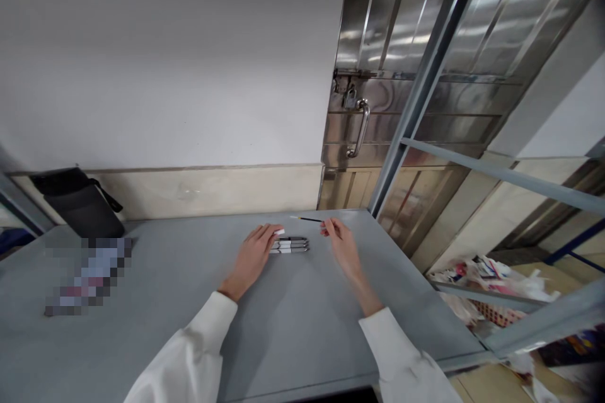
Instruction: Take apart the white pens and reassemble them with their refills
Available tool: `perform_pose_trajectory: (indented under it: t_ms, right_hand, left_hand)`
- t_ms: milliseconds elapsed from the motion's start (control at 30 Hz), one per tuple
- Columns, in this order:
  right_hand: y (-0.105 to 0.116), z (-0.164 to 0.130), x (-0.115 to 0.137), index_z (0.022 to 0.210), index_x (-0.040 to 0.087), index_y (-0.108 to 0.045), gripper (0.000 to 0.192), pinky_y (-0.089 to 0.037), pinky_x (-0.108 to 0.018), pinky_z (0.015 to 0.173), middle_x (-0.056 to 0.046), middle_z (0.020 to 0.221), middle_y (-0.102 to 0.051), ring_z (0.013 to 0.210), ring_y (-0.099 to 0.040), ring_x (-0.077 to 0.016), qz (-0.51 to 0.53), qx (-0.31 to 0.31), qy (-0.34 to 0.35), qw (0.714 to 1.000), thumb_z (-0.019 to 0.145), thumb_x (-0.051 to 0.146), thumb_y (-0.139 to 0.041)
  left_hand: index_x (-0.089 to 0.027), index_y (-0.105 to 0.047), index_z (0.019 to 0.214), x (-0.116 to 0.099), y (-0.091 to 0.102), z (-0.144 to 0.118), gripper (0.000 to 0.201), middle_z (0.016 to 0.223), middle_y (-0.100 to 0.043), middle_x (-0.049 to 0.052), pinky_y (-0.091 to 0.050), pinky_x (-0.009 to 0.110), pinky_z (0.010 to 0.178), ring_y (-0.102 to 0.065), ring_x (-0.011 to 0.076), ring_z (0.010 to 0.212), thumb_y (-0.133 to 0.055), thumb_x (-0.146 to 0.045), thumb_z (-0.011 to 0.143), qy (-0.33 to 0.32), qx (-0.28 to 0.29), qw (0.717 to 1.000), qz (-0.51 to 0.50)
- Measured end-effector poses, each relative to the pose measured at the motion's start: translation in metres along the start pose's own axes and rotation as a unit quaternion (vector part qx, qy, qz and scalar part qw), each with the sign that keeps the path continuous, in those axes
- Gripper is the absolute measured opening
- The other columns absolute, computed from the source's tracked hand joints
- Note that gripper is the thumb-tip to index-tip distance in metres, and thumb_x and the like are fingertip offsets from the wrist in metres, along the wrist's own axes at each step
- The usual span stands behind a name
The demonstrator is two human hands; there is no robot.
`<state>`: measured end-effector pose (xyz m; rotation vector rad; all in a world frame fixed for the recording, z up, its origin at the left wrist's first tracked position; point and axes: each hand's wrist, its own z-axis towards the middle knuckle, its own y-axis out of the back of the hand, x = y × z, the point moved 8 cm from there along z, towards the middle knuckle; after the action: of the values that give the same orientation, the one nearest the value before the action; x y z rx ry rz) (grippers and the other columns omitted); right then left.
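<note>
We find no legible text, label, brand, number or sign anywhere in this view. The pens point(289, 244) on the grey table point(293, 327) are too small for us to make out any print, and the flat item point(87, 274) at the table's left is blurred beyond reading. The padlock point(350, 98) on the steel door point(401, 56) shows us no marking either.
</note>
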<state>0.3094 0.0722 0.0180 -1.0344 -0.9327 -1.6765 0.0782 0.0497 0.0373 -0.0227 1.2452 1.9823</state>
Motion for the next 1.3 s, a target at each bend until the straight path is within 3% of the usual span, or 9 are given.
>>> perform_pose_trajectory:
  t_ms: [367, 633, 1300]
  right_hand:
    - [-0.01, -0.003, 0.007, 0.099, 0.021, -0.061, 0.04, -0.05, -0.037, 0.084, -0.008, 0.089, -0.069, 0.086, -0.068, -0.0237, -0.035, 0.044, 0.039, 0.998, 0.088, 0.058, -0.052]
    - [-0.015, -0.007, 0.022, 0.097, 0.021, -0.061, 0.029, -0.05, -0.036, 0.084, -0.008, 0.096, -0.068, 0.086, -0.067, -0.0228, -0.05, 0.052, 0.058, 0.996, 0.089, 0.048, -0.053]
    - [-0.017, -0.007, 0.018, 0.087, 0.022, -0.06, 0.041, -0.051, -0.036, 0.08, -0.007, 0.089, -0.071, 0.082, -0.069, -0.0237, -0.052, 0.058, 0.04, 0.996, 0.09, 0.061, -0.047]
  left_hand:
    - [-0.028, -0.057, 0.121, -0.013, 0.001, -0.001, 0.03, 0.112, -0.064, 0.003, -0.049, 0.035, 0.092, -0.059, 0.0198, 0.105, -0.035, -0.033, 0.103, -0.019, 0.033, 0.999, -0.029]
    - [-0.027, -0.058, 0.12, -0.013, 0.0, -0.001, 0.025, 0.113, -0.064, 0.002, -0.049, 0.035, 0.093, -0.058, 0.0198, 0.108, -0.043, -0.024, 0.1, -0.02, 0.04, 0.999, -0.01]
    - [-0.027, -0.058, 0.12, -0.013, -0.002, -0.002, 0.03, 0.114, -0.065, 0.004, -0.05, 0.037, 0.094, -0.059, 0.0212, 0.108, -0.045, -0.017, 0.095, -0.027, 0.049, 0.998, -0.008]
